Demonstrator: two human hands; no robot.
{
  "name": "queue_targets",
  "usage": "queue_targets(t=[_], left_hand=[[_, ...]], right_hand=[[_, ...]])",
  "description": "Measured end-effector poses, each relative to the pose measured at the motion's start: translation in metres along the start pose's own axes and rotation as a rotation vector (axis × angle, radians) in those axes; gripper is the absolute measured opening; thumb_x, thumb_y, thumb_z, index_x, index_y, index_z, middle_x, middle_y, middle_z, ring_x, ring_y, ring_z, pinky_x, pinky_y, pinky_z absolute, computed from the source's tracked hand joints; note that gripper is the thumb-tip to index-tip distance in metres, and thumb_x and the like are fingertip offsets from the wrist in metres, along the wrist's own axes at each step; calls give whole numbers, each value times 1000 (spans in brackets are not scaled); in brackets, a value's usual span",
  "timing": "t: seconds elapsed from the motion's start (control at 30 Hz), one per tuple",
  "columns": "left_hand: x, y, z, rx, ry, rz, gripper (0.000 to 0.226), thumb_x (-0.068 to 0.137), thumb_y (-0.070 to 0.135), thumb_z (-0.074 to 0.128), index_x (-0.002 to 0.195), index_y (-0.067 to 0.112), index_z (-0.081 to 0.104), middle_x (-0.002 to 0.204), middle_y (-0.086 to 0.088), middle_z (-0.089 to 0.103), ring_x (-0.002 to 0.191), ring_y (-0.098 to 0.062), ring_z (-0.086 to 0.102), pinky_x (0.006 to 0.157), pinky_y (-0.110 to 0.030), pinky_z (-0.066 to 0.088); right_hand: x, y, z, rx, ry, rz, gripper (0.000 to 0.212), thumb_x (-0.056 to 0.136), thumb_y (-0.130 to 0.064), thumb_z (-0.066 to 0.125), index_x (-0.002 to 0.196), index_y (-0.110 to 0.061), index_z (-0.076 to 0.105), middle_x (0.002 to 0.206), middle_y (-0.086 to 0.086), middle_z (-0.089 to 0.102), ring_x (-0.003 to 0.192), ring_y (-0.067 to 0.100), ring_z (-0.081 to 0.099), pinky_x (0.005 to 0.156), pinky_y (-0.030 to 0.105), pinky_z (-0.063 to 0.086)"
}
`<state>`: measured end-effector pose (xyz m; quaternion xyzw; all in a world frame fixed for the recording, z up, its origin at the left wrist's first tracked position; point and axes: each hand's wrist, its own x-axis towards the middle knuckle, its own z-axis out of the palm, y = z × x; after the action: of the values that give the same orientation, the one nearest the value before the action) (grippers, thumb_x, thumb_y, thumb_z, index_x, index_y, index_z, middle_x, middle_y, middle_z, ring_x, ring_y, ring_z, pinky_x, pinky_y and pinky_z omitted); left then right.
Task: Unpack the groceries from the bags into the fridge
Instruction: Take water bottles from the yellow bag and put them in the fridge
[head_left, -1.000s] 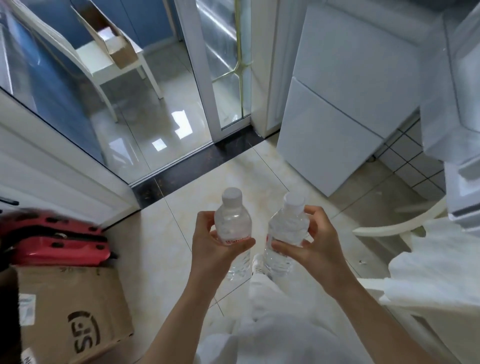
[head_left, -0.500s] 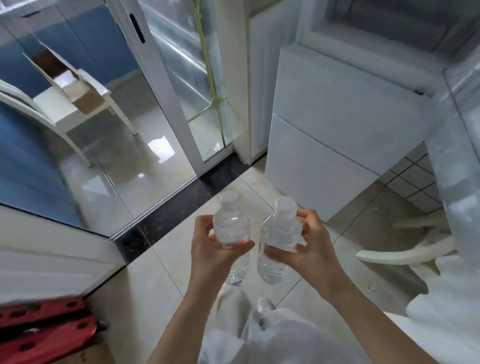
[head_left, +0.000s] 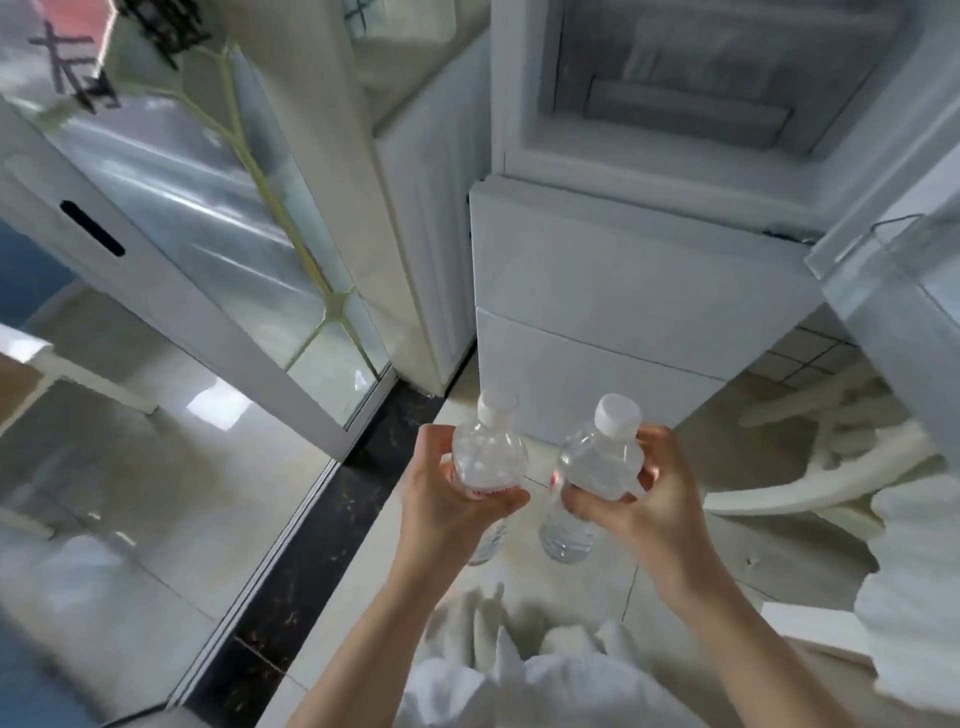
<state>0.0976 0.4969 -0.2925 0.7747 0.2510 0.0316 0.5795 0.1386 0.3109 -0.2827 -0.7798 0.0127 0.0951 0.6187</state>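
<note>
The red print on the bottle label (head_left: 485, 488) is unreadable.

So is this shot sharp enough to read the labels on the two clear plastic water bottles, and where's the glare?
Head view: no. The left clear plastic water bottle and right clear plastic water bottle show only smeared red label edges; motion blur softens the white garment below; bright window glare sits on the glossy floor tiles; the wide lens bends the open white fridge.

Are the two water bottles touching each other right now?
Apart. The head view shows floor between the left bottle and the right bottle, from caps to bases.
</note>
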Motion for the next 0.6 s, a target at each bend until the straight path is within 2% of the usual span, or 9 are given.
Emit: queue_targets(t=[0.13, 0.23, 0.33, 0.4, 0.43, 0.5, 0.6], left_hand=[[56, 16, -5, 56, -86, 57, 72, 47, 15, 94, 101, 28, 49, 92, 11, 62, 79, 3, 61, 67, -20, 50], [95, 34, -3, 75, -139, 132, 75, 46, 12, 94, 105, 27, 51, 93, 13, 62, 83, 6, 61, 67, -12, 48], [131, 61, 5, 74, -146, 178, 69, 46, 9, 94, 93, 32, 49, 85, 14, 61, 77, 10, 59, 63, -8, 45], [154, 82, 13, 55, -170, 198, 67, 48, 9, 93, 94, 30, 49, 85, 13, 63, 75, 7, 60, 61, -9, 46], [165, 94, 18, 42, -184, 215, 66, 49, 8, 92, 97, 27, 50, 87, 10, 63, 74, 6, 61, 60, -10, 47], [187, 120, 28, 10, -197, 265, 65, 52, 5, 91, 99, 22, 50, 89, 8, 63, 73, 8, 62, 58, -8, 46], [217, 161, 46, -41, -166, 352, 65, 51, 9, 92, 96, 29, 49, 91, 10, 63, 74, 8, 62, 59, -7, 47]], right_hand=[[33, -16, 16, 69, 114, 40, 70, 54, -6, 90, 109, -24, 52, 102, -3, 63, 89, 1, 61, 66, 9, 48], [61, -28, 18, 97, 180, 32, 69, 53, -4, 90, 106, -28, 52, 101, -2, 64, 92, 6, 63, 68, 13, 50], [93, -42, 11, 150, 242, 27, 71, 53, -6, 91, 110, -27, 53, 103, 0, 66, 97, 15, 65, 74, 25, 54], [118, -56, 4, 176, 288, 17, 75, 49, -15, 93, 111, -28, 53, 103, 0, 67, 98, 20, 65, 78, 38, 57], [130, -65, 0, 183, 309, 4, 75, 47, -19, 92, 111, -28, 53, 102, 0, 67, 97, 20, 66, 78, 40, 57], [156, -82, -11, 178, 342, -36, 74, 47, -20, 91, 111, -26, 54, 98, -2, 67, 92, 17, 66, 75, 36, 57], [195, -107, -31, 148, 357, -114, 70, 54, -11, 90, 112, -24, 54, 96, -5, 68, 88, 9, 66, 70, 23, 55]])
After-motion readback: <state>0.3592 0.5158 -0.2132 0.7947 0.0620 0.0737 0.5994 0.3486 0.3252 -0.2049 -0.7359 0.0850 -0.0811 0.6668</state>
